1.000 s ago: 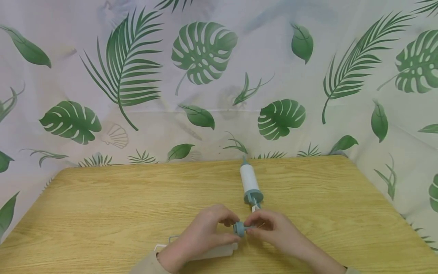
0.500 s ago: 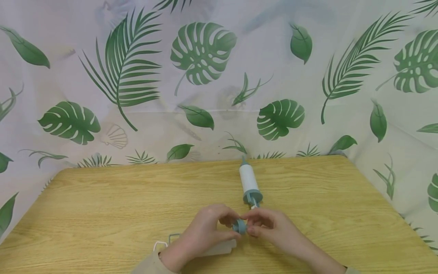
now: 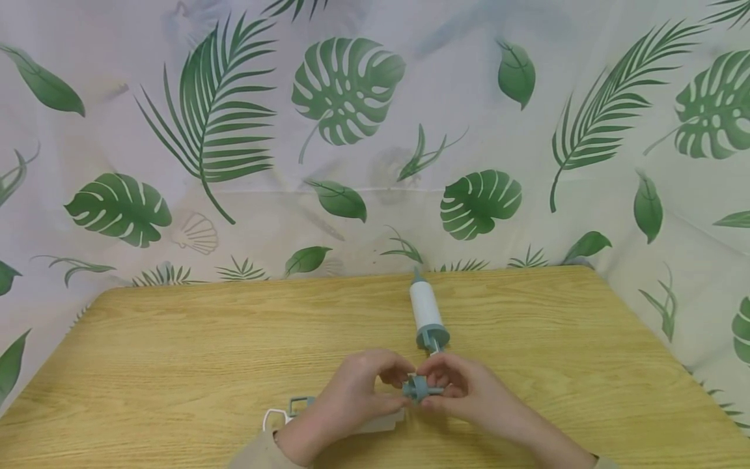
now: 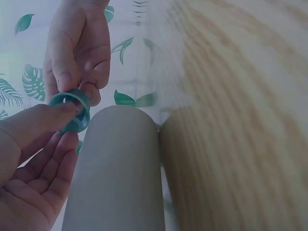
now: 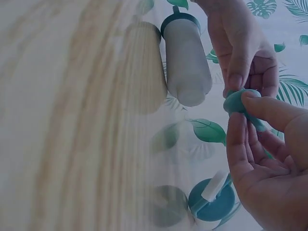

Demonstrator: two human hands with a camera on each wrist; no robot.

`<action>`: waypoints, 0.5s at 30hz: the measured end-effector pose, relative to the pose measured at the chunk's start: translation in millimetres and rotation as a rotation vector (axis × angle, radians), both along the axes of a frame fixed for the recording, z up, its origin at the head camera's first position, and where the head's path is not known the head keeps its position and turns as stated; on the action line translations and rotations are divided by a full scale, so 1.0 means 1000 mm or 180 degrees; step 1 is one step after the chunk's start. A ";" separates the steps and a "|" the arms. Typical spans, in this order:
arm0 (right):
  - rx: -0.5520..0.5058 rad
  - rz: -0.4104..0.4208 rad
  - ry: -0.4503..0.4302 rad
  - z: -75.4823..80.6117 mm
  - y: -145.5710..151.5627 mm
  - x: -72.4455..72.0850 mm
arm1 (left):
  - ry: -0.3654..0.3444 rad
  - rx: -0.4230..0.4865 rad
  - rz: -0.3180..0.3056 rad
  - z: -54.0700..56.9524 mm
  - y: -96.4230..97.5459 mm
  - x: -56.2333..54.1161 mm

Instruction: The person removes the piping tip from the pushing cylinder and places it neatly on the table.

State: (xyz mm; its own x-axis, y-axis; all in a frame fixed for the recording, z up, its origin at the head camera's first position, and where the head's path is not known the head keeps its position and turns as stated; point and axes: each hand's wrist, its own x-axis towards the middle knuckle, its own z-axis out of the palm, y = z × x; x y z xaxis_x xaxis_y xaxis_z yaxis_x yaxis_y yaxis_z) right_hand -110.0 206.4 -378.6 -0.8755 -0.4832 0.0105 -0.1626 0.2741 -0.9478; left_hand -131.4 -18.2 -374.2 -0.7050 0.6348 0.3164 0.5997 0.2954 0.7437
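A small teal nozzle cap, with a ring-shaped rim and a thin spout pointing right, is held between both hands. My left hand pinches its left side between thumb and fingers. From the right, my right hand pinches the rim, the spout lying under its fingers. In the left wrist view the cap shows its hollow inside, with the left thumb at the opening. A second white tube with a bottle-like body lies partly hidden behind the left hand and forearm.
Beyond the hands lies a white tube with a teal conical nozzle and a round teal end. White and teal loop handles stick out left of the left wrist. A leaf-printed cloth hangs behind the wooden table.
The right fingers have moved from the cap's spout up to its rim, and the spout shows again. The left hand still pinches the cap and has shifted very slightly right.
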 end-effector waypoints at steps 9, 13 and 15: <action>0.0460 0.0211 0.0249 0.016 0.017 -0.002 | -0.0024 -0.0120 0.0013 0.001 0.000 0.003; 0.0775 0.0227 0.0378 0.022 0.026 -0.004 | -0.0026 -0.0236 0.0007 0.001 0.004 0.004; 0.0952 0.0233 0.0418 0.024 0.029 -0.005 | -0.0010 -0.0332 0.0024 0.001 0.007 0.004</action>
State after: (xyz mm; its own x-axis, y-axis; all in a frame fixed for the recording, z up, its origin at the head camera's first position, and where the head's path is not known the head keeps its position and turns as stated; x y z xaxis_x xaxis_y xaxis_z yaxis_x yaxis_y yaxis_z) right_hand -114.7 235.5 -354.7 -0.8388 -0.5435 -0.0308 -0.3077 0.5201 -0.7968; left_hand -127.7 -11.0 -372.8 -0.7108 0.6588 0.2465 0.5948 0.3759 0.7106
